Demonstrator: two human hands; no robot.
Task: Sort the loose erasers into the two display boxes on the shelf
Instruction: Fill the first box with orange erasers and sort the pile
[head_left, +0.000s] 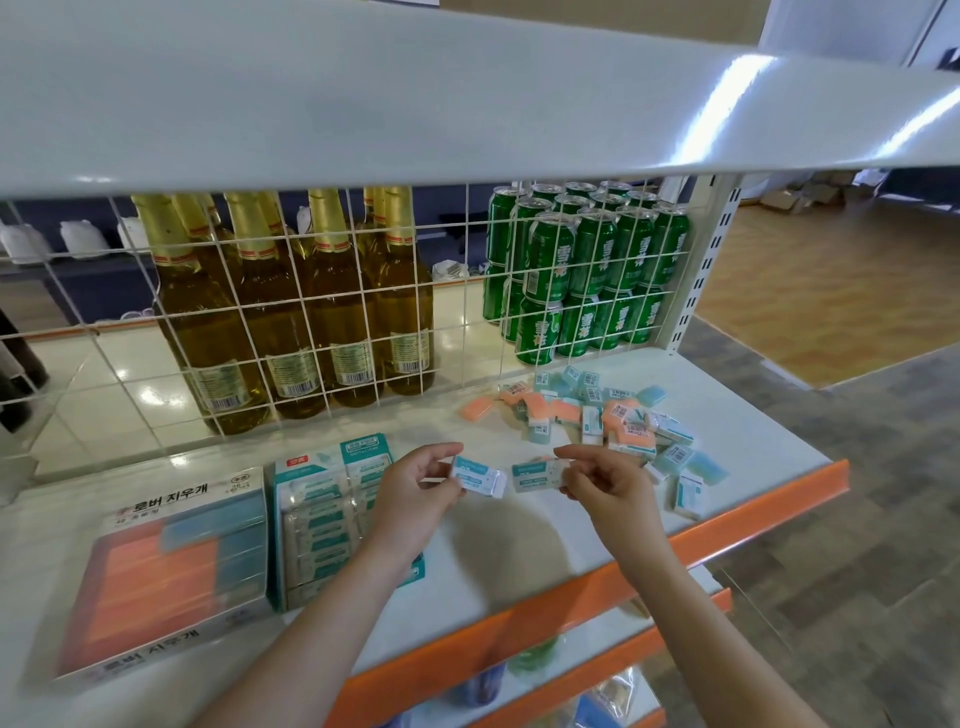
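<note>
My left hand (415, 483) pinches a white eraser with a teal sleeve (480, 475) above the shelf. Just to its right, my right hand (602, 480) pinches a second eraser of the same kind (535, 475). A heap of loose erasers (597, 415), orange, teal and white-sleeved, lies on the shelf behind and right of my hands. Two display boxes stand at the left: a white box (171, 561) holding orange and teal erasers, and beside it a teal box (327, 514) packed with white sleeved erasers, partly hidden by my left forearm.
The white shelf (509, 551) has an orange front edge (613, 571). A wire grid (332, 312) backs it, with amber bottles (275, 306) and green cans (587, 270) behind. Another shelf board (415, 104) hangs overhead. Lower shelves show below.
</note>
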